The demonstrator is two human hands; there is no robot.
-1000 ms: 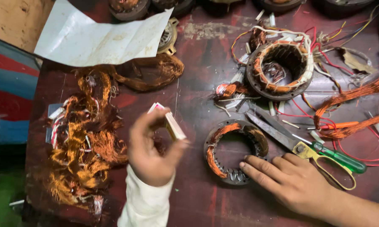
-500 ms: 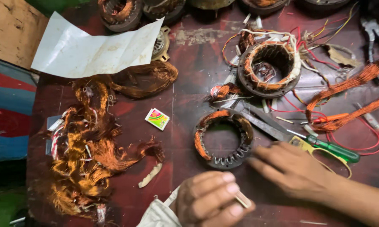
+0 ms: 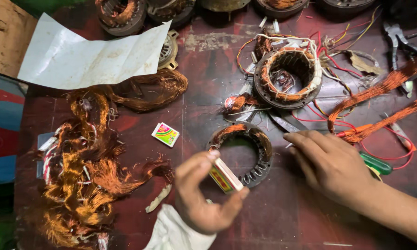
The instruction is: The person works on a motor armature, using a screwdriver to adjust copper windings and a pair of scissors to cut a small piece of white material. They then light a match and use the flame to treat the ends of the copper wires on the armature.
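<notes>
At the lower centre of the frame, the left hand (image 3: 200,196) pinches a small flat box (image 3: 225,176), a matchbox by its look, between thumb and fingertips, tilted on edge just in front of a ring-shaped motor stator (image 3: 242,153) that lies flat on the dark red table (image 3: 208,88). The right hand (image 3: 331,162), at the lower right, rests palm down with its fingers loosely spread, the tips just beside the stator's right rim; it grips nothing. As a judgement from how things lie, the stripping of this stator is partly done: copper winding clings to its upper arc, while the lower slots look bare. To the left of the frame lies a large tangled heap of pulled copper wire (image 3: 81,171), which suggests much winding is already out of other cores. A second small coloured box (image 3: 166,134) lies on the table between the heap and the stator, touching neither. In the upper right stands another stator (image 3: 289,76), fully wound, with red, yellow and white leads attached, so it seems untouched. A white sheet of paper (image 3: 90,53) covers the upper left, and a green-handled tool (image 3: 376,163) shows just past the right hand.
</notes>
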